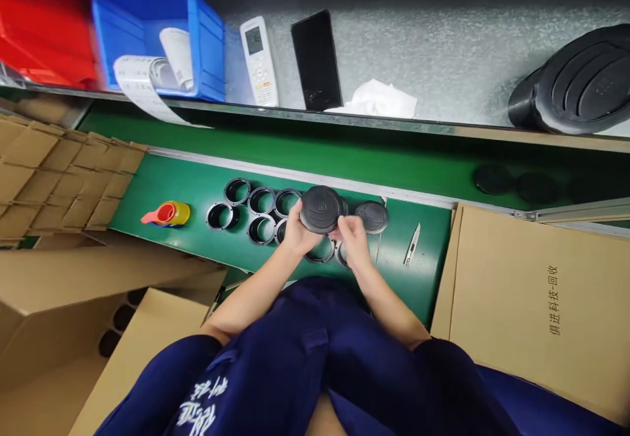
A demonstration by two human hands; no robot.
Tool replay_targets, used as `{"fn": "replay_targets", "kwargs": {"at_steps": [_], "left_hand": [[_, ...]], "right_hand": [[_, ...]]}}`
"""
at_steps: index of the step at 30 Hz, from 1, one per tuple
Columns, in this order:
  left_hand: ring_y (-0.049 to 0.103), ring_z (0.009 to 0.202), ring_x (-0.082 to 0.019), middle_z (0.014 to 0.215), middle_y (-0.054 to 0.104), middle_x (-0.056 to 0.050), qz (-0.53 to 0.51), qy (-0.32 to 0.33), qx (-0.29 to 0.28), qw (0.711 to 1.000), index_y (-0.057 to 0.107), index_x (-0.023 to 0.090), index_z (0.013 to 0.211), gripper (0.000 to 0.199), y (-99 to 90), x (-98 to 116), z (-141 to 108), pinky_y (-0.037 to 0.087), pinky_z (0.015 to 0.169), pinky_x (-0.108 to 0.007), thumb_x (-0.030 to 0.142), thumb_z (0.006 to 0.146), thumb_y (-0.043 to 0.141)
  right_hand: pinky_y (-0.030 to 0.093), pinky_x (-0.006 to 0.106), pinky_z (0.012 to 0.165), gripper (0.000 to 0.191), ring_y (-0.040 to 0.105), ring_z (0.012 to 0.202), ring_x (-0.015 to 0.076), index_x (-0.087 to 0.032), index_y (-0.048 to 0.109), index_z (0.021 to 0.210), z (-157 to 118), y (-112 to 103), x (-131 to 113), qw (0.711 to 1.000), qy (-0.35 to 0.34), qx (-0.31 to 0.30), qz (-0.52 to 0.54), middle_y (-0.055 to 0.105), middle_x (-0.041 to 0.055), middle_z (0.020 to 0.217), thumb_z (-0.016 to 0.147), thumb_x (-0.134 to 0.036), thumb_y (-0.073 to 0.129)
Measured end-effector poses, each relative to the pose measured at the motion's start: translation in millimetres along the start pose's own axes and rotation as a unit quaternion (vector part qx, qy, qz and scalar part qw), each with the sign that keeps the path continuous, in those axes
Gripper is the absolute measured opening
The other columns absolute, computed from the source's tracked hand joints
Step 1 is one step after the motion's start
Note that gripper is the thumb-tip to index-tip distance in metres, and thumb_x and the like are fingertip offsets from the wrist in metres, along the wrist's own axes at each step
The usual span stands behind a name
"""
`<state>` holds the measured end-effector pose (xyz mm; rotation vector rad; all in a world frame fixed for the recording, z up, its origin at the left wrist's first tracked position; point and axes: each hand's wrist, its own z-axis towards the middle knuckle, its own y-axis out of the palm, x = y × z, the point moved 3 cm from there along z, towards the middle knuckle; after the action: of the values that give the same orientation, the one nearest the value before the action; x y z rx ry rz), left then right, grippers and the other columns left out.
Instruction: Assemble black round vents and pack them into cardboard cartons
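A black round cap [321, 209] with raised curved lines on its face is held up over the green bench [197, 176]. My left hand [299, 234] is closed around its left and lower edge. At the lower right edge, my right hand [351, 236] pinches with bent fingers; its fingertips are partly hidden. Several black rings [262, 229] stand on the bench to the left and below the cap, some of them covered by my hands. Another black cap [373, 217] lies just right of my right hand.
A utility knife [412, 244] lies on the right of the bench, a yellow-and-red tape roll [173, 213] on the left. Cardboard boxes [512, 291] flank both sides. The shelf above holds a blue bin [209, 45], a remote control [260, 62], a phone [316, 60] and crumpled tissue [381, 99].
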<state>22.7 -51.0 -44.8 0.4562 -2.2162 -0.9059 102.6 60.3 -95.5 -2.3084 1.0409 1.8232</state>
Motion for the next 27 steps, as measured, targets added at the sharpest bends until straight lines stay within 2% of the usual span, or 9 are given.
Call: {"fn": "replay_targets", "kwargs": {"at_steps": [1,2,4,6,9,12,16,22,27], "left_hand": [[0.061,0.127,-0.031,0.126,0.072,-0.012,-0.01,-0.014,-0.013,1.0,0.068,0.016,0.125,0.051,0.8,1,-10,0.046,0.112,-0.052,0.055,0.098,0.052],[0.061,0.128,-0.032,0.129,0.07,-0.013,-0.019,-0.033,-0.026,0.999,0.066,0.017,0.13,0.056,1.5,2,-20,0.046,0.112,-0.055,0.06,0.099,0.048],[0.061,0.127,-0.034,0.132,0.069,-0.014,-0.034,-0.072,-0.044,0.996,0.063,0.017,0.134,0.063,1.7,0,-40,0.046,0.11,-0.061,0.066,0.1,0.042],[0.063,0.125,-0.035,0.13,0.07,-0.015,-0.048,-0.087,-0.055,0.994,0.063,0.017,0.133,0.066,-0.5,-3,-56,0.046,0.109,-0.062,0.069,0.1,0.037],[0.064,0.122,-0.038,0.127,0.07,-0.018,-0.045,-0.099,-0.07,0.992,0.065,0.015,0.129,0.072,-6.9,-9,-74,0.048,0.105,-0.064,0.073,0.098,0.036],[0.065,0.121,-0.041,0.126,0.069,-0.021,-0.032,-0.111,-0.087,0.99,0.065,0.015,0.128,0.075,-13.4,-14,-86,0.048,0.103,-0.067,0.076,0.097,0.036],[0.065,0.12,-0.042,0.126,0.069,-0.023,-0.022,-0.109,-0.11,0.988,0.062,0.014,0.134,0.08,-17.5,-17,-96,0.049,0.101,-0.067,0.079,0.095,0.034],[0.065,0.12,-0.043,0.127,0.067,-0.027,-0.019,-0.136,-0.12,0.983,0.062,0.012,0.131,0.084,-20.0,-27,-102,0.052,0.098,-0.064,0.082,0.093,0.034],[0.062,0.124,-0.043,0.126,0.068,-0.026,-0.018,-0.153,-0.095,0.983,0.062,0.013,0.126,0.08,-18.8,-34,-103,0.051,0.099,-0.064,0.081,0.092,0.04]], "right_hand": [[0.06,0.04,0.09,0.044,0.067,0.093,0.0196,-0.023,0.066,0.103,-2,-3,-13,0.993,-0.086,0.015,-0.081,0.066,0.005,0.096,0.088,-0.064,0.068],[0.055,0.044,0.1,0.043,0.064,0.106,0.0216,-0.024,0.069,0.111,-4,-5,-26,0.972,-0.169,0.011,-0.161,0.065,0.0073,0.107,0.092,-0.062,0.063],[0.043,0.05,0.114,0.042,0.052,0.127,0.0258,-0.029,0.073,0.122,-7,-5,-46,0.911,-0.282,-0.053,-0.296,0.058,0.0099,0.127,0.099,-0.058,0.053],[0.036,0.053,0.119,0.042,0.043,0.136,0.0282,-0.033,0.075,0.123,-10,-2,-54,0.858,-0.325,-0.117,-0.38,0.052,0.0087,0.139,0.104,-0.055,0.044],[0.03,0.056,0.121,0.049,0.037,0.139,0.0303,-0.034,0.077,0.121,-18,4,-52,0.822,-0.341,-0.153,-0.429,0.05,0.0076,0.145,0.106,-0.056,0.037],[0.029,0.054,0.121,0.062,0.038,0.138,0.0301,-0.031,0.079,0.115,-27,9,-46,0.823,-0.34,-0.169,-0.422,0.052,0.0084,0.144,0.105,-0.063,0.028],[0.031,0.051,0.121,0.075,0.044,0.136,0.0278,-0.029,0.08,0.115,-40,10,-47,0.85,-0.311,-0.172,-0.388,0.056,0.0094,0.14,0.104,-0.069,0.018],[0.032,0.047,0.121,0.077,0.05,0.134,0.0254,-0.026,0.079,0.117,-56,0,-51,0.888,-0.267,-0.158,-0.339,0.061,0.0093,0.135,0.104,-0.069,0.016],[0.034,0.044,0.121,0.078,0.051,0.135,0.0235,-0.026,0.079,0.115,-60,-11,-46,0.903,-0.244,-0.135,-0.326,0.062,0.0082,0.134,0.104,-0.07,0.016]]}}
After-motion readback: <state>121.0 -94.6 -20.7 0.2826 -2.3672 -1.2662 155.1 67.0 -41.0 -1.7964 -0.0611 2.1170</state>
